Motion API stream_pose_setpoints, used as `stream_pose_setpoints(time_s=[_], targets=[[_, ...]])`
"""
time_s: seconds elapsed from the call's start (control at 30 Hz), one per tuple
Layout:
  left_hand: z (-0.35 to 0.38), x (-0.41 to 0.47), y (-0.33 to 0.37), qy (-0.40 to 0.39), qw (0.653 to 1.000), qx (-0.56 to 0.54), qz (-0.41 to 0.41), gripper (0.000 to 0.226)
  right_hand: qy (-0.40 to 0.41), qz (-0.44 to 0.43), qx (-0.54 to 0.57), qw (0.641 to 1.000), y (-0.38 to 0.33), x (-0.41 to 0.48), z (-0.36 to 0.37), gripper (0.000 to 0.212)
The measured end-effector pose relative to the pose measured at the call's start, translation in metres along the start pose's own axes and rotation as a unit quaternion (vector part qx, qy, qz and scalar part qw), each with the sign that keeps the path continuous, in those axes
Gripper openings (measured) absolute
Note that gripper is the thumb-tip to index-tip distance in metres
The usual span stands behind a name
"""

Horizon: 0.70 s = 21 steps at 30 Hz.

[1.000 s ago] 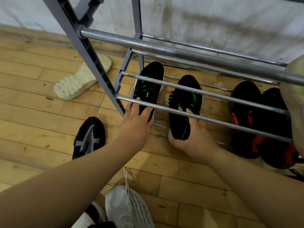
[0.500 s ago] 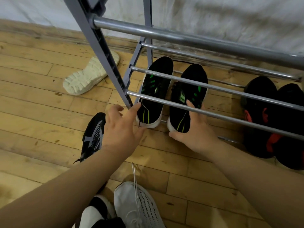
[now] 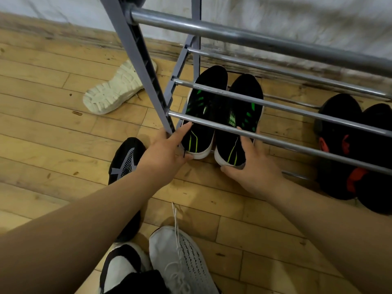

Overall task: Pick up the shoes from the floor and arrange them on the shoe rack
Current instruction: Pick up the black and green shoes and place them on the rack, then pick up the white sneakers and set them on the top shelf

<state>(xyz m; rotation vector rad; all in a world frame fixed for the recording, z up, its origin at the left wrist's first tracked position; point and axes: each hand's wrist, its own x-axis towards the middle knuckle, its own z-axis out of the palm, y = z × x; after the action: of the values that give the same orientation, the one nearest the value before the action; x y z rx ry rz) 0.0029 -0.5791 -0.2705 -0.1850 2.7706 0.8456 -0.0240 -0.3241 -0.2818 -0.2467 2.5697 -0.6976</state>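
- white knit shoe (image 3: 182, 257), laces loose, on the floor (image 3: 244, 225) well in front of the shoe rack (image 3: 135, 49); a black-and-white shoe (image 3: 121, 270) just beside it, on the side farther from the rack's right end
- black shoe with a grey pattern (image 3: 125, 160) on the floor just in front of the shoe rack's left post, partly hidden by the left forearm
- left hand (image 3: 163, 151) at the foot of that post; fingers straight and apart, forefinger lying along the outer side of the left green-striped shoe (image 3: 203, 115), thumb touching its heel
- right hand (image 3: 252, 168) at the shoe rack's front edge; clamped on the heel of the right green-striped shoe (image 3: 239, 124), thumb under the sole, fingers spread over the collar
- both green-striped shoes side by side at the shoe rack's bottom level, under its lower rails, toes toward the wall (image 3: 297, 15), heels at the front
- black-and-red pair (image 3: 339, 145) on the same level, farther toward the rack's right end
- cream shoe (image 3: 114, 90) sole-up on the floor outside the shoe rack's left post, toward the wall
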Motion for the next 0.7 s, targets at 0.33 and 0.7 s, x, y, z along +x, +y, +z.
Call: stream_pose_setpoints(time_s=[0.33, 0.7], targets=[[0.010, -0.075, -0.013, -0.048, 0.996, -0.030, -0.068, 0.086, 0.097, -0.016, 0.008, 0.995, -0.033, -0.068, 0.023, 0.079], [0.021, -0.155, -0.065, -0.240, 0.969, -0.059, -0.011, 0.056, -0.314, 0.032, 0.155, 0.936, -0.045, -0.127, 0.097, 0.030]])
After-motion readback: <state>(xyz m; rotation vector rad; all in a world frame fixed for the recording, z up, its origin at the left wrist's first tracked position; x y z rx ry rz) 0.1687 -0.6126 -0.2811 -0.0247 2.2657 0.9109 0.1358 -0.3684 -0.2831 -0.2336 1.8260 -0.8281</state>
